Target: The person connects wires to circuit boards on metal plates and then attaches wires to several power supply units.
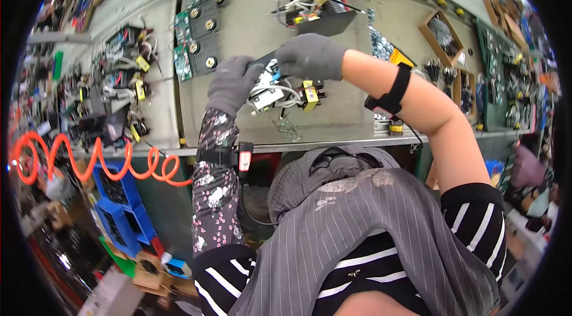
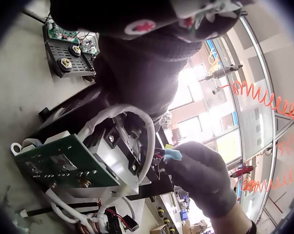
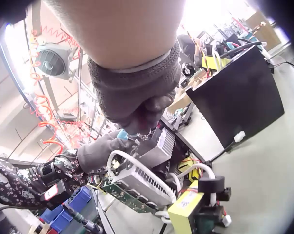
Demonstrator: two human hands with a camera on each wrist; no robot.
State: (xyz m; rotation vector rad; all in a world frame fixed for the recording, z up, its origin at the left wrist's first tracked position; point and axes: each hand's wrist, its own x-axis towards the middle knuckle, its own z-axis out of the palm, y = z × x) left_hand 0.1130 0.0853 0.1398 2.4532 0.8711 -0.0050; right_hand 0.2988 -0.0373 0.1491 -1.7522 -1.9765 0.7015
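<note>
Both hands wear dark grey gloves and work at the far edge of an electronic assembly [image 1: 268, 98] with metal heat sinks [image 3: 144, 183], a green circuit board [image 2: 64, 165], white sleeved cables and a yellow-wrapped coil [image 1: 310, 95]. My left hand [image 1: 231, 83] holds the assembly on its left side, its fingertips hidden behind the metal parts in the left wrist view. Opposite it, my right hand [image 1: 313, 58] pinches a small light-blue connector [image 2: 173, 155] by thin wires. In the right wrist view that connector sits between the two hands.
Black perforated plates with green boards [image 1: 199, 24] lie to the left on the bench [image 1: 238, 12]. A similar unit with a black panel [image 3: 239, 92] stands behind. More assemblies [image 1: 128, 71] line the left side. Small parts fill a cardboard box [image 1: 441, 36]. An orange coiled hose [image 1: 95, 158] hangs at left.
</note>
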